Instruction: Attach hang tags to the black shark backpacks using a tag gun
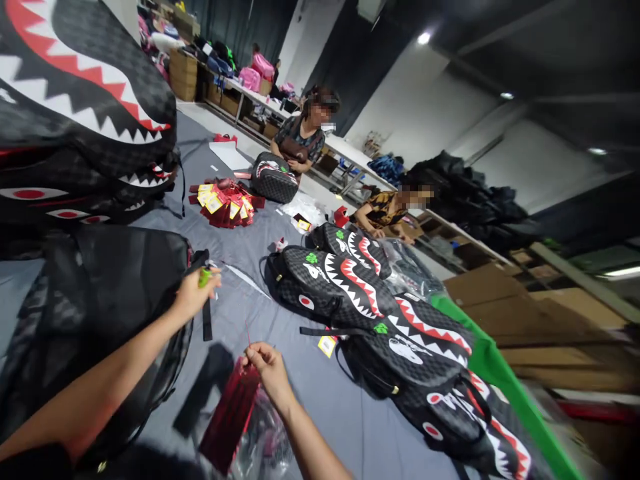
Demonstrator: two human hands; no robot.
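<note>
Above cloth (345,413), left hand (191,293) clasps a half-hidden green object (204,277), right hand (270,370) a red packet (227,413).

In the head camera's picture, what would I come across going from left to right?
Lower-left black backpack → left hand holding a green object → right hand pinching a dark red strip → co-worker in an orange-and-black top → stacked cardboard.

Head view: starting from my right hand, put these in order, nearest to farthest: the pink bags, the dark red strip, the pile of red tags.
1. Dark red strip: at the fingertips of your right hand, hanging down to the left.
2. Pile of red tags: farther up the table, left of center.
3. Pink bags: in the background, upper left.
</note>
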